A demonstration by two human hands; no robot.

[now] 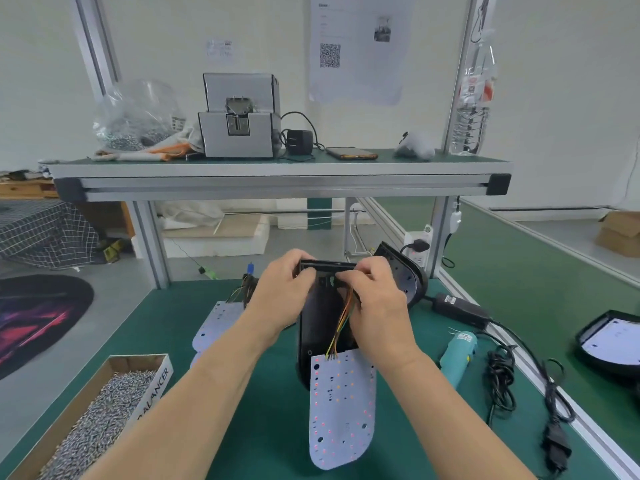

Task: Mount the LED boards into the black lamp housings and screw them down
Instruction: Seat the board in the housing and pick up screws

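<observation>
- Take the held work as the centre of the dial, with 12 o'clock pointing away from the person. One black lamp housing (317,327) is in hand. Its LED board (341,410) hangs out toward 6 o'clock onto the green bench mat (270,427), joined to the housing only by a bundle of coloured wires (341,320).
- That board is not yet seated, and no screw shows in it — so I judge this unit to be at the wire-routing stage, ahead of mounting.
- At 3 o'clock, well apart on the neighbouring green surface, a finished-looking housing (613,341) has a white board lying inside it. Its screws are too small to make out.
- At 9 o'clock, loose boards (214,323) wait near the left wrist. At 1 o'clock, a second housing (398,275) leans just behind the right hand. Several units are probably left to do.
- The left hand (284,292) grips the housing's far left corner, its fingers curled over the rim.
- The right hand (377,306) is curled tight, pinching the wires at the housing's far end — where they lead is hidden.
- The box of screws (93,420) at 8 o'clock and the teal hand tool (460,351) at 4 o'clock lie untouched.
</observation>
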